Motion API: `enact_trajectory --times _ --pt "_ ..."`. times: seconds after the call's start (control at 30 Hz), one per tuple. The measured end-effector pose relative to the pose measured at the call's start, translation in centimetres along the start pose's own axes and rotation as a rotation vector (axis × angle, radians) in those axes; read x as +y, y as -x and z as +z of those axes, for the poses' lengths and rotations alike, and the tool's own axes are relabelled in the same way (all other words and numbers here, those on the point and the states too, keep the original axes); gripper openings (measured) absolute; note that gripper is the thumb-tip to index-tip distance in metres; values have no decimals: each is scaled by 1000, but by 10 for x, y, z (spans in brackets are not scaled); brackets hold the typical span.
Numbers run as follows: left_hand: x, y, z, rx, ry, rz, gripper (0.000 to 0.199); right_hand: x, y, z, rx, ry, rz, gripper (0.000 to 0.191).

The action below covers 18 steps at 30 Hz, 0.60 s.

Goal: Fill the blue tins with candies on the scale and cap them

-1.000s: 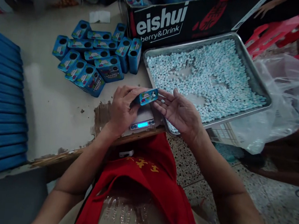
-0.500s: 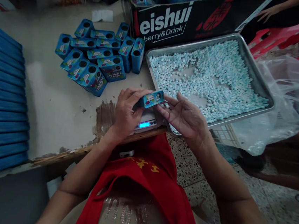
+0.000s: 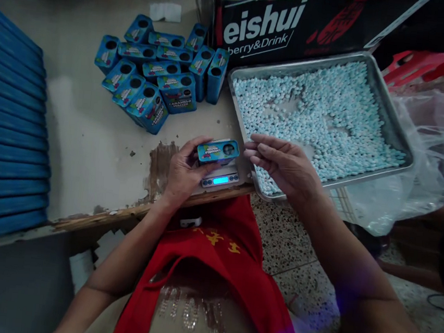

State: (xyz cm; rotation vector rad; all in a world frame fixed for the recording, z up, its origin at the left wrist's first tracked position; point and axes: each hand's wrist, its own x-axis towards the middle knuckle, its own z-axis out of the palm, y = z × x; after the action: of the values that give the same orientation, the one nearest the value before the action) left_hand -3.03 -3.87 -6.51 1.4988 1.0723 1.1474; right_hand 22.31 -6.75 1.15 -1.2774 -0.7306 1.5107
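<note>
A pale table (image 3: 91, 138) with chipped, bare-wood patches along its near edge lies beneath and to the left of the metal tray (image 3: 387, 106). Just behind the tray, a black carton (image 3: 306, 28) printed with white and red lettering is seen, with blue packs inside. The tray itself is spread with pale blue and white tablets (image 3: 354, 95), and patches of its bottom are exposed. Well apart to the left of the tray, a long row of blue containers (image 3: 11, 151) is stacked, with round dark holes shown at the near ends. Beyond the tray's right side, a clear plastic bag (image 3: 423, 154) is crumpled. To the tray's left, nearer than the row, a cluster of blue boxes (image 3: 177, 94) is stood upright, holes facing up. Near the tray's front left corner, a small scale (image 3: 220, 179) with a lit blue display is placed. Over it, a single blue box (image 3: 218, 150) is held in the left hand (image 3: 184, 171), its hole turned up; whether the scale is touched by it cannot be told. Over the tray's left edge, the right hand (image 3: 285, 164) is held with its fingers close together and pointed towards that box; whether anything is pinched there cannot be told.
</note>
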Motion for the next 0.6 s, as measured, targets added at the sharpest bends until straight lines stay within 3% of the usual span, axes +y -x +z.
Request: enact_trajectory --times 0.13,0.3,0.47,0.6 --pt "3 1 -17 40 -60 40 72 -19 1 8 -78 212 -57 22" --pt "7 10 -59 123 -105 112 56 -36 -6 30 -171 286 -47 28" --pt "3 20 -94 201 -128 123 52 -53 -7 38 -156 318 -14 15" --pt "-1 22 -105 204 -90 88 56 -64 -2 38 -137 433 -48 15"
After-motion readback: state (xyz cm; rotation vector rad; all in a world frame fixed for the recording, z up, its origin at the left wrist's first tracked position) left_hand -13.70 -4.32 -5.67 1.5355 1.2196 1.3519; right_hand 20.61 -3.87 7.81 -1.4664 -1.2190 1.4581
